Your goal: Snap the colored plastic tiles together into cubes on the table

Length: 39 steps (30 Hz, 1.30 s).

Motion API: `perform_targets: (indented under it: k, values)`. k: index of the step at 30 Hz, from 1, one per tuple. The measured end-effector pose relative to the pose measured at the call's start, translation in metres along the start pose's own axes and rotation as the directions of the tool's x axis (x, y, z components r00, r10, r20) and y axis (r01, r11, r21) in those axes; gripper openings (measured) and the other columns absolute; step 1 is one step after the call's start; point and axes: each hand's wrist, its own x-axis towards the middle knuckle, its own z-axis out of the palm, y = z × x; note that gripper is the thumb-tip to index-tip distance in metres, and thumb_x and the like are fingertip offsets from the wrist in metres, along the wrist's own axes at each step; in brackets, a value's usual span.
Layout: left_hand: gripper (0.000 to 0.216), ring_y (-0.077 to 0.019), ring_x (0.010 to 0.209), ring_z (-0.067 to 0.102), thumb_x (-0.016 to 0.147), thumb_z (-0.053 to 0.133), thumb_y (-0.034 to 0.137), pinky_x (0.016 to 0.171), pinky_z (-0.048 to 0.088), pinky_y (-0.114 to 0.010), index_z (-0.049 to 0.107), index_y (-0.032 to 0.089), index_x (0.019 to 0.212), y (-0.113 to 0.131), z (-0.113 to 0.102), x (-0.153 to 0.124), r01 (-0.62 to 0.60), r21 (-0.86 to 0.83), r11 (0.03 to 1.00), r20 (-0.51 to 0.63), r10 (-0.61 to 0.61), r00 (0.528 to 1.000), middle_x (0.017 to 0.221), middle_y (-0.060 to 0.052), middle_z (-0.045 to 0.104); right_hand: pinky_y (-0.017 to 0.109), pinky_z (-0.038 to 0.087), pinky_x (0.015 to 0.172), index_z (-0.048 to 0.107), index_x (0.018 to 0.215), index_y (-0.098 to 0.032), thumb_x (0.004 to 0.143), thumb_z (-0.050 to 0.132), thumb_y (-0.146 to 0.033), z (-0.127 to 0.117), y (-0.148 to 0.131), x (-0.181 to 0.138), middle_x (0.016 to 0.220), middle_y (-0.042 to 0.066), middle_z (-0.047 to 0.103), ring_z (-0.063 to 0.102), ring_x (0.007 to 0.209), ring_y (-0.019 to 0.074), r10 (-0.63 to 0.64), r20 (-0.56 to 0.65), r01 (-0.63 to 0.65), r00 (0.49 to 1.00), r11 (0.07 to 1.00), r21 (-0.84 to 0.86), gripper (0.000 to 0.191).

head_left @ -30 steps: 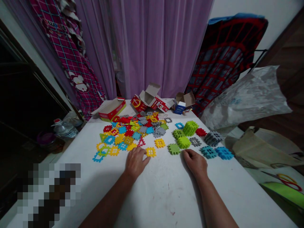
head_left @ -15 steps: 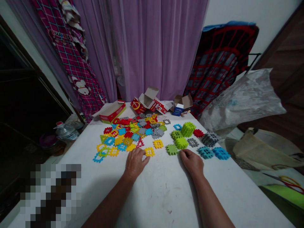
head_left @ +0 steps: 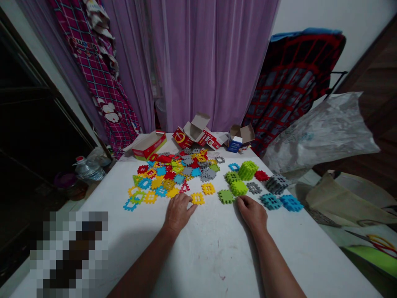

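Note:
My left hand [head_left: 177, 213] rests palm down on the white table, fingertips by the scattered pieces and thumb spread to the right. Just off its fingers lies a yellow interlocking plastic square with a window cut-out [head_left: 197, 198]; I cannot tell whether they touch. A second yellow square [head_left: 208, 189] lies a little beyond. My right hand [head_left: 253, 213] lies on its side with the fingers curled in, and nothing shows in it. A flat green square [head_left: 226, 196] and a light green stack [head_left: 239, 188] sit just past its knuckles.
A mixed heap of plastic pieces [head_left: 169, 174] spreads over the left and middle. Tall green [head_left: 248, 170], grey [head_left: 277, 183], teal [head_left: 270, 201] and blue [head_left: 291, 203] stacks stand right. Opened boxes [head_left: 150, 145] line the back edge. A clear plastic bag [head_left: 322, 132] is at right.
The camera view has shifted slightly, so everything appears a little to the right. Both hands and the pieces stay in place on the table.

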Motion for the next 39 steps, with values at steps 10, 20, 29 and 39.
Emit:
perform_targets:
  k: [10, 20, 29, 39]
  values:
    - [0.014, -0.0216, 0.097, 0.06, 0.082, 0.068, 0.031, 0.086, 0.043, -0.037, 0.067, 0.024, 0.094, -0.001, -0.002, 0.001, 0.033, -0.062, 0.998, 0.061, -0.029, 0.998, 0.096, -0.003, 0.068, 0.025, 0.034, 0.063, 0.074, 0.106, -0.028, 0.09, 0.045, -0.045, -0.002, -0.002, -0.001, 0.095, 0.006, 0.074, 0.062, 0.085, 0.0202, 0.003, 0.019, -0.003, 1.0, 1.0, -0.029, 0.038]
    - [0.005, -0.0194, 0.092, 0.061, 0.083, 0.064, 0.024, 0.082, 0.045, -0.033, 0.064, 0.023, 0.087, -0.001, 0.004, 0.009, 0.043, -0.099, 0.994, -0.011, -0.044, 0.999, 0.092, -0.002, 0.068, 0.025, 0.035, 0.064, 0.075, 0.104, -0.029, 0.09, 0.045, -0.045, -0.001, -0.002, -0.002, 0.094, 0.005, 0.074, 0.063, 0.086, 0.0199, 0.002, 0.005, -0.002, 1.0, 1.0, -0.019, 0.037]
    - [0.005, -0.0189, 0.089, 0.061, 0.081, 0.066, 0.024, 0.083, 0.046, -0.033, 0.063, 0.023, 0.086, 0.017, 0.018, 0.045, -0.055, -0.11, 0.992, -0.066, 0.048, 0.997, 0.09, -0.002, 0.066, 0.024, 0.035, 0.064, 0.075, 0.102, -0.03, 0.09, 0.046, -0.045, 0.001, 0.0, -0.002, 0.093, 0.004, 0.075, 0.063, 0.084, 0.0191, 0.001, -0.008, 0.0, 1.0, 1.0, 0.011, 0.035]
    - [0.006, -0.0195, 0.089, 0.061, 0.082, 0.066, 0.023, 0.081, 0.045, -0.034, 0.062, 0.022, 0.086, 0.018, 0.027, 0.052, -0.081, -0.082, 0.993, -0.053, 0.077, 0.996, 0.09, -0.002, 0.066, 0.024, 0.034, 0.063, 0.075, 0.1, -0.029, 0.09, 0.045, -0.045, 0.0, -0.001, -0.002, 0.091, 0.002, 0.075, 0.063, 0.082, 0.0181, 0.008, -0.003, -0.008, 1.0, 1.0, 0.013, 0.035]
